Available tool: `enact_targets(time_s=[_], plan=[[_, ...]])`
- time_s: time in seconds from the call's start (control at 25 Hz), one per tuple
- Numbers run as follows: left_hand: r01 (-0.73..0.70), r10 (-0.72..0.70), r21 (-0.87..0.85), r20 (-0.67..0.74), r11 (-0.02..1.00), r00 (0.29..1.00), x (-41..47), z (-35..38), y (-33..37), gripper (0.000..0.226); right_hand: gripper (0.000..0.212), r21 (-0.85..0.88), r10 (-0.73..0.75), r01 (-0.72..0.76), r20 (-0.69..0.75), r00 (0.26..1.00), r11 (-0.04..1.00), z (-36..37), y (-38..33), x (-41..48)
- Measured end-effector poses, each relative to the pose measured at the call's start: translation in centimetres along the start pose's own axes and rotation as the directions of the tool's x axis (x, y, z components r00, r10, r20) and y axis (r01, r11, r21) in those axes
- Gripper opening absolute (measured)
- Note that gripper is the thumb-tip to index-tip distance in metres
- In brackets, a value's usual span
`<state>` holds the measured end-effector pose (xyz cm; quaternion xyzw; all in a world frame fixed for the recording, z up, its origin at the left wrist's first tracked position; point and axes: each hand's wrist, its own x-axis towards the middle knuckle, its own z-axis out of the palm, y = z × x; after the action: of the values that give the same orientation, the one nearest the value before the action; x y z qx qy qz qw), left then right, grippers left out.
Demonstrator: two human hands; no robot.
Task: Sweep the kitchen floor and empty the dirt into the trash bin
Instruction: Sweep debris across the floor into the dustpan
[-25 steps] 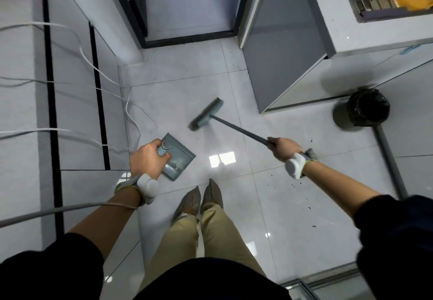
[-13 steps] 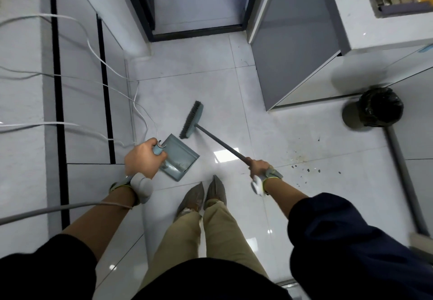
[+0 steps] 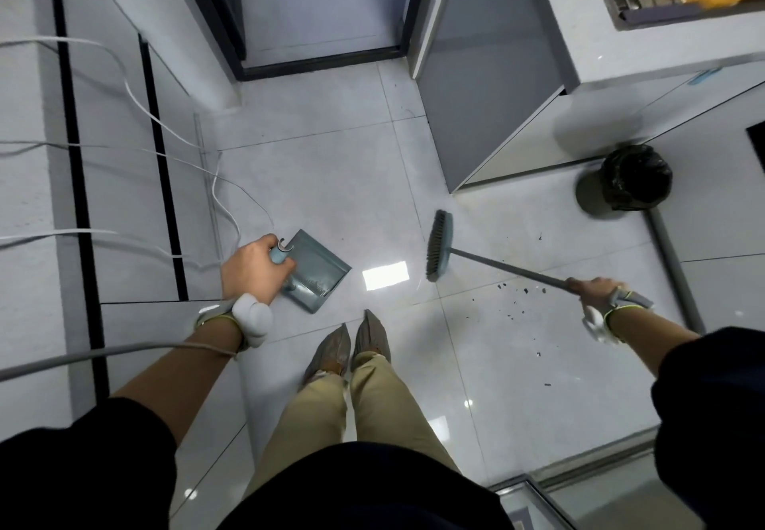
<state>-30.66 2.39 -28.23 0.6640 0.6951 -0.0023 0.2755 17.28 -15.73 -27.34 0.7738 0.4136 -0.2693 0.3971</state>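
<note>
One broom (image 3: 439, 246), one dustpan (image 3: 321, 270), one trash bin (image 3: 637, 181)

The person is wearing dark navy long sleeves (image 3: 82, 459) pushed up the forearms, khaki trousers (image 3: 331, 426) and crinkled grey-brown shoe covers (image 3: 352, 347). A white padded sensor pod (image 3: 252, 316) on a lime-edged grey strap (image 3: 215, 319) is sitting behind the left hand (image 3: 252, 268), trailing a grey cable (image 3: 103, 357); a matching pod (image 3: 594, 322) is sitting behind the right hand (image 3: 596, 287).

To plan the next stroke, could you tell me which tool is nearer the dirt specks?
The broom, in the right hand; its head stands beside the specks, while the dustpan is farther left.
</note>
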Motion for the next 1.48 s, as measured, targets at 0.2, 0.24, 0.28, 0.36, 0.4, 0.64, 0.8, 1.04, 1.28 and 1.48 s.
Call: enact_targets(time_s=[0.2, 0.24, 0.28, 0.36, 0.4, 0.64, 0.8, 1.04, 1.28, 1.48], plan=[[-0.028, 0.029, -0.007, 0.012, 1.0, 1.0, 0.2, 0.3, 1.5, 0.022, 0.029, -0.126, -0.088, 0.067, -0.169, 0.982, 0.99, -3.5, -2.1, -0.9], [-0.024, 0.024, -0.015, 0.004, 1.0, 1.0, 0.3, 0.3, 1.7, 0.019, 0.027, -0.138, -0.123, 0.096, -0.2, 0.972, 0.986, -3.8, -2.5, -1.4], [-0.017, 0.017, -0.02, -0.009, 1.0, 1.0, 0.4, 0.3, 1.9, 0.017, 0.027, -0.121, -0.139, 0.115, -0.218, 0.966, 0.986, -3.9, -2.8, -1.7], [-0.01, 0.009, -0.015, -0.031, 1.0, 0.999, 0.7, 0.0, 2.0, 0.015, 0.026, -0.055, -0.145, 0.136, -0.242, 0.959, 0.989, -3.9, -3.7, -2.2], [-0.012, 0.011, -0.01, -0.036, 1.0, 0.999, 0.9, -0.2, 2.0, 0.015, 0.028, -0.036, -0.157, 0.153, -0.26, 0.953, 0.988, -3.8, -4.7, -2.4], [-0.011, 0.012, 0.041, -0.021, 0.999, 1.0, 1.2, -1.2, 1.7, 0.016, 0.044, -0.053, -0.361, 0.359, -0.236, 0.902, 0.932, -3.8, -15.6, -1.3], [0.018, -0.018, 0.076, -0.004, 0.997, 1.0, 1.1, -1.0, 1.8, 0.012, 0.047, -0.045, -0.385, 0.382, -0.137, 0.913, 0.923, -3.0, -16.9, 0.6], [0.02, -0.019, 0.094, -0.004, 0.995, 1.0, 0.9, 0.1, 4.6, 0.015, 0.05, 0.175, -0.211, 0.193, 0.092, 0.973, 0.965, 0.5, -6.8, 5.0], [-0.067, 0.068, 0.042, -0.024, 0.997, 0.997, 1.5, 1.6, 11.1, 0.017, 0.04, -0.008, -0.093, 0.094, 0.102, 0.99, 0.996, 1.6, 5.4, 4.5], [-0.064, 0.064, -0.001, -0.06, 0.998, 0.996, 1.9, 2.3, 14.4, 0.019, 0.036, -0.071, 0.0, 0.006, 0.087, 0.996, 0.997, -1.5, 9.9, 4.5]])
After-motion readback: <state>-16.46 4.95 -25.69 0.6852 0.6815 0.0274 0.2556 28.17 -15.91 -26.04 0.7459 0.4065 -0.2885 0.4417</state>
